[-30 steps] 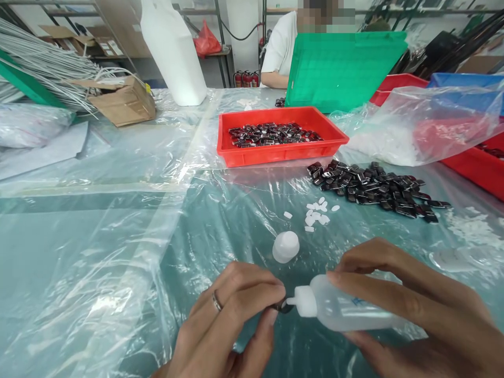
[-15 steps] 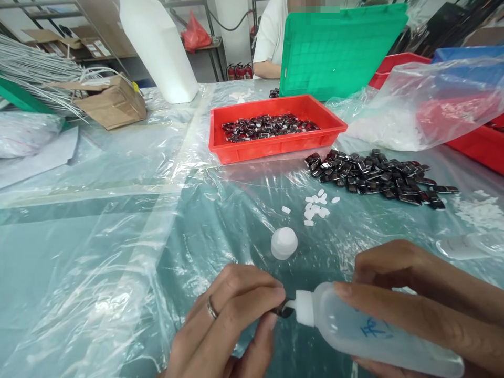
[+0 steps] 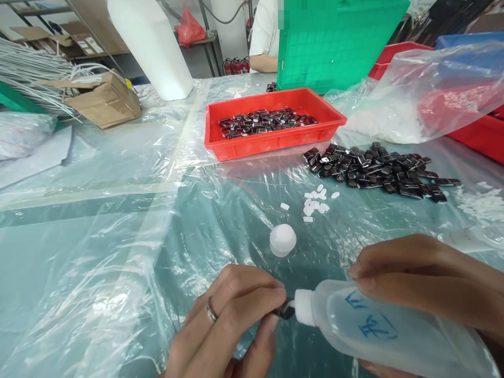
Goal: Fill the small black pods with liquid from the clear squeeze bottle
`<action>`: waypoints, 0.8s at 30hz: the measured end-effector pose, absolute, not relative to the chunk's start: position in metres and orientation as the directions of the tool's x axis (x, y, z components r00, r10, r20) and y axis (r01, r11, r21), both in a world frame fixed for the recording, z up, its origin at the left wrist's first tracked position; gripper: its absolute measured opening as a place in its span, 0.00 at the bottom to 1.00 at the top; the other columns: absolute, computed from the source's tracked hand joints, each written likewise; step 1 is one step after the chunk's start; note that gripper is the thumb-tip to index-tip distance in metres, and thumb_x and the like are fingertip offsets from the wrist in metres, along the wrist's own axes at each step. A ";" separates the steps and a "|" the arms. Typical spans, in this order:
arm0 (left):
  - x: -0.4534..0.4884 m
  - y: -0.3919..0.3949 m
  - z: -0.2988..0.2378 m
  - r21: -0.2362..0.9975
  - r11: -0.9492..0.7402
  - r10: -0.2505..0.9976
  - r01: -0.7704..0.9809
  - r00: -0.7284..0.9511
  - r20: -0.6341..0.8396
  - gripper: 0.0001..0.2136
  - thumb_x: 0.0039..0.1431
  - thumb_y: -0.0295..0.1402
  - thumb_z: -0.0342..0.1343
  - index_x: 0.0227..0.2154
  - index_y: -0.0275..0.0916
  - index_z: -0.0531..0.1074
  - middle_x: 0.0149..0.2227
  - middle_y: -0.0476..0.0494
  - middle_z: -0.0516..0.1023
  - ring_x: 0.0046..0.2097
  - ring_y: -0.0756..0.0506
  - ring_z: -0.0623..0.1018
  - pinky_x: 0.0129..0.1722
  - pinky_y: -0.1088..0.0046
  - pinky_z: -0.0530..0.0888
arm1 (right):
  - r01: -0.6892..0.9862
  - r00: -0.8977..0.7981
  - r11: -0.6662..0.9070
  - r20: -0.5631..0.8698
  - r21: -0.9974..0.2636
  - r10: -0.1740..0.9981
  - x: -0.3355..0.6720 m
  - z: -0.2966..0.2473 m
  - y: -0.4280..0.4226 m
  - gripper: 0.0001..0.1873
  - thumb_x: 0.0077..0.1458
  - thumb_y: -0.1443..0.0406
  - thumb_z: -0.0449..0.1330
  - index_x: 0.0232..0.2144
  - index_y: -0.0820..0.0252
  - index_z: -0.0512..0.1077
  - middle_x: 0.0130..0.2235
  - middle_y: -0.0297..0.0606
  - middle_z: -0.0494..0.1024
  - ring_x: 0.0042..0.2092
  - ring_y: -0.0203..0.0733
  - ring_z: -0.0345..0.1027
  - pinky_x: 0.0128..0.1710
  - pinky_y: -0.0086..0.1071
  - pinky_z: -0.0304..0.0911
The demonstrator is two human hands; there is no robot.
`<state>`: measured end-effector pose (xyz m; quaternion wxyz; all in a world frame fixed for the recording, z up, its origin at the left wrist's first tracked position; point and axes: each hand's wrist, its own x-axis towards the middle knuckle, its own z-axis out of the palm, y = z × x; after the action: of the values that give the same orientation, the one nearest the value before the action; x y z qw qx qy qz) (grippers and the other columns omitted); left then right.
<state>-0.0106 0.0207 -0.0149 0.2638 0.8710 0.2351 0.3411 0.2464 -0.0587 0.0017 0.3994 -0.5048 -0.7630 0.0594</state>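
Low in the head view, my left hand (image 3: 226,323), with a ring on one finger, pinches a small black glossy piece (image 3: 285,311) between thumb and fingertips. My right hand (image 3: 425,283) is wrapped round a translucent squeeze bottle (image 3: 366,325) with blue handwriting, tilted nearly flat. The bottle's white nozzle tip meets the end of the black piece; whether liquid comes out I cannot tell. Beyond my hands stands a small white round cap or cup (image 3: 282,240). Several small white oval pieces (image 3: 313,203) lie behind it.
A heap of black pieces (image 3: 378,170) lies right of a red tray (image 3: 275,144) holding similar ones. Behind are a green crate (image 3: 334,52), a clear plastic bag (image 3: 397,118) and a large white jug (image 3: 157,52). A cardboard box (image 3: 108,100) sits left. Across the table, a person's arm (image 3: 263,63) shows.
My right hand has shifted its hold back along the bottle, and more of the blue writing shows. The bottle has turned slightly. My left hand keeps its pinch on the black piece.
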 end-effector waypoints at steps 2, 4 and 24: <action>-0.011 0.022 -0.014 0.614 -0.756 0.585 0.227 0.655 0.478 0.17 0.60 0.13 0.54 0.49 0.35 0.70 0.45 0.43 0.76 0.46 0.47 0.78 0.43 0.74 0.80 | 0.723 -0.190 0.496 0.553 -0.481 0.812 0.250 -0.001 -0.060 0.19 0.59 0.60 0.69 0.51 0.53 0.73 0.48 0.42 0.73 0.44 0.51 0.75 0.31 0.31 0.80; -0.011 0.022 -0.014 0.610 -0.761 0.575 0.222 0.666 0.476 0.18 0.59 0.11 0.54 0.49 0.33 0.70 0.45 0.43 0.76 0.47 0.49 0.77 0.45 0.76 0.79 | 0.705 -0.197 0.510 0.555 -0.493 0.808 0.253 -0.004 -0.061 0.21 0.57 0.61 0.70 0.51 0.53 0.73 0.49 0.44 0.73 0.44 0.52 0.76 0.29 0.31 0.81; -0.012 0.018 -0.012 0.606 -0.762 0.574 0.228 0.671 0.470 0.16 0.60 0.11 0.53 0.47 0.33 0.72 0.46 0.45 0.76 0.48 0.51 0.76 0.46 0.78 0.77 | 0.644 -0.034 0.530 0.671 -0.552 0.741 0.254 -0.018 -0.071 0.25 0.45 0.58 0.79 0.45 0.35 0.80 0.37 0.36 0.77 0.41 0.55 0.78 0.24 0.34 0.78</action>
<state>-0.0119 0.0179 -0.0123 0.2582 0.8768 0.2284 0.3351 0.2543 -0.0713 -0.0185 0.5001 -0.4825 -0.7174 0.0483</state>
